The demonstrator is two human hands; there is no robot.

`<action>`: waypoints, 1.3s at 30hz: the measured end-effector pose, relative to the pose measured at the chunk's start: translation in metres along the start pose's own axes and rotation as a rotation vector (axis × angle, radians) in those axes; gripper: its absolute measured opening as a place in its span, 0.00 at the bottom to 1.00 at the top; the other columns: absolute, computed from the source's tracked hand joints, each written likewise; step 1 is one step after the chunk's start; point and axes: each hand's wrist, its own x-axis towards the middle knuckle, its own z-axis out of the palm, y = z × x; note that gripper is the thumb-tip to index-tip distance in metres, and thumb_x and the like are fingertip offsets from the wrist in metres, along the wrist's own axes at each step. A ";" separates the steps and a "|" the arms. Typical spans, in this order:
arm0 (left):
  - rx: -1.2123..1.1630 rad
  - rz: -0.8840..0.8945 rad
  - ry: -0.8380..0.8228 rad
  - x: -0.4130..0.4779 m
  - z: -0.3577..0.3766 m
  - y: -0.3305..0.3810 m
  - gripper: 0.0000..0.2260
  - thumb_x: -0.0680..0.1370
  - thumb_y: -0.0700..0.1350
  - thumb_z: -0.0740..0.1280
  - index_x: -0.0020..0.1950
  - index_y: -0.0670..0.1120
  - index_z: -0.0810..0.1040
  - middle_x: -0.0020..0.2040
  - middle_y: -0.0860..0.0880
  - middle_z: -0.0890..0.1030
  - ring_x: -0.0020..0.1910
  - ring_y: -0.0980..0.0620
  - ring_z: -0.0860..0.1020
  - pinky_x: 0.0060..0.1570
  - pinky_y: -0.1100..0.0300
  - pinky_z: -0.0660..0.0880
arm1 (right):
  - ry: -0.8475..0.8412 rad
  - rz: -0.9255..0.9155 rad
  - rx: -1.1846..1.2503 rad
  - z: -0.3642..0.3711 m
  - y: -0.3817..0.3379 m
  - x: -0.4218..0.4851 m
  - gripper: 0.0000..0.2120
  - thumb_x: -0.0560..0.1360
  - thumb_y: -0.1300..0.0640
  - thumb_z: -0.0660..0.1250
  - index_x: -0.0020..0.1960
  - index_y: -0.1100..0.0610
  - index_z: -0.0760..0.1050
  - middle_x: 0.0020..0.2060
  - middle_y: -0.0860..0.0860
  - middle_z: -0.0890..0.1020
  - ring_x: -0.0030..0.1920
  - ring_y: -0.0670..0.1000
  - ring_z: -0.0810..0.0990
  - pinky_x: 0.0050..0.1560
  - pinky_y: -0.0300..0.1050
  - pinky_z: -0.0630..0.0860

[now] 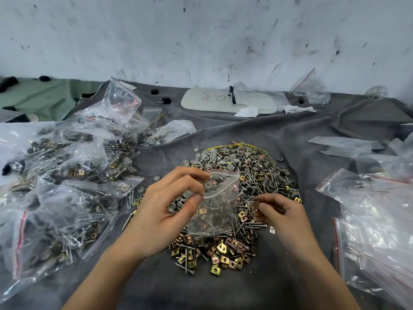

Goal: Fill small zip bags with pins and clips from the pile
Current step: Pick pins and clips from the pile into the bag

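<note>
clear red-striped zip bag (220, 204), open-mouthed, tilted above the heaped pile (237, 204) of pins and brassy clips

Even soft light, glare on bags (377, 222), edges warped.
</note>
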 end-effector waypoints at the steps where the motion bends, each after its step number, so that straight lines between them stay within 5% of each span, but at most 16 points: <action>1: 0.001 -0.006 0.002 0.000 0.001 0.000 0.09 0.77 0.45 0.61 0.44 0.43 0.78 0.58 0.52 0.79 0.58 0.53 0.78 0.53 0.62 0.73 | -0.016 0.006 0.103 0.000 -0.004 -0.001 0.14 0.75 0.71 0.64 0.40 0.55 0.83 0.35 0.50 0.85 0.35 0.46 0.82 0.36 0.34 0.77; 10: 0.011 -0.018 -0.016 0.001 0.002 0.002 0.08 0.77 0.45 0.62 0.44 0.44 0.78 0.58 0.53 0.79 0.58 0.55 0.78 0.54 0.63 0.72 | -0.057 -0.006 0.475 0.009 -0.034 -0.011 0.11 0.73 0.71 0.65 0.42 0.58 0.81 0.36 0.56 0.82 0.35 0.51 0.81 0.36 0.38 0.78; 16: 0.013 0.067 -0.072 0.003 -0.001 0.012 0.07 0.76 0.43 0.63 0.43 0.42 0.79 0.59 0.50 0.78 0.59 0.53 0.77 0.57 0.61 0.72 | -0.097 -0.598 -0.022 0.013 -0.089 -0.031 0.10 0.72 0.63 0.71 0.44 0.48 0.80 0.42 0.46 0.83 0.44 0.46 0.81 0.46 0.34 0.75; 20: 0.007 0.081 -0.050 0.004 -0.001 0.016 0.08 0.76 0.43 0.63 0.43 0.41 0.79 0.59 0.50 0.79 0.59 0.52 0.78 0.57 0.56 0.74 | -0.086 -0.814 -0.296 0.016 -0.102 -0.030 0.05 0.72 0.56 0.70 0.47 0.49 0.80 0.47 0.41 0.81 0.53 0.48 0.79 0.53 0.37 0.73; 25: -0.009 0.028 0.041 0.002 -0.010 0.015 0.09 0.77 0.44 0.62 0.43 0.41 0.79 0.59 0.49 0.79 0.59 0.51 0.79 0.55 0.56 0.75 | 0.107 -0.529 -0.182 -0.002 -0.077 -0.005 0.09 0.74 0.60 0.70 0.43 0.45 0.79 0.41 0.44 0.83 0.43 0.42 0.80 0.44 0.31 0.73; 29: -0.003 0.009 0.075 0.000 -0.013 0.012 0.08 0.77 0.44 0.62 0.43 0.42 0.79 0.58 0.49 0.80 0.57 0.50 0.79 0.54 0.58 0.75 | -0.120 -0.227 -0.542 0.009 -0.027 -0.002 0.11 0.72 0.60 0.72 0.39 0.45 0.76 0.37 0.41 0.80 0.39 0.41 0.78 0.38 0.26 0.69; 33: 0.017 -0.013 0.095 0.000 -0.015 0.009 0.08 0.77 0.44 0.62 0.43 0.42 0.79 0.58 0.50 0.80 0.56 0.50 0.80 0.51 0.63 0.73 | -0.296 -0.185 -0.810 0.026 0.009 -0.018 0.06 0.72 0.51 0.71 0.44 0.44 0.75 0.44 0.39 0.76 0.46 0.40 0.75 0.45 0.30 0.69; 35: 0.017 -0.018 0.087 0.000 -0.014 0.009 0.08 0.77 0.44 0.62 0.43 0.42 0.78 0.58 0.49 0.80 0.56 0.50 0.80 0.50 0.65 0.72 | -0.267 -0.188 -0.899 0.031 0.017 -0.021 0.07 0.73 0.47 0.70 0.48 0.45 0.74 0.47 0.40 0.74 0.50 0.43 0.73 0.50 0.38 0.72; 39: 0.026 -0.016 0.068 -0.001 -0.012 0.009 0.09 0.77 0.44 0.62 0.43 0.42 0.78 0.57 0.49 0.80 0.56 0.51 0.79 0.51 0.65 0.71 | -0.190 -0.264 -0.987 0.040 0.020 -0.025 0.06 0.77 0.47 0.64 0.53 0.46 0.73 0.51 0.41 0.74 0.54 0.44 0.70 0.53 0.38 0.69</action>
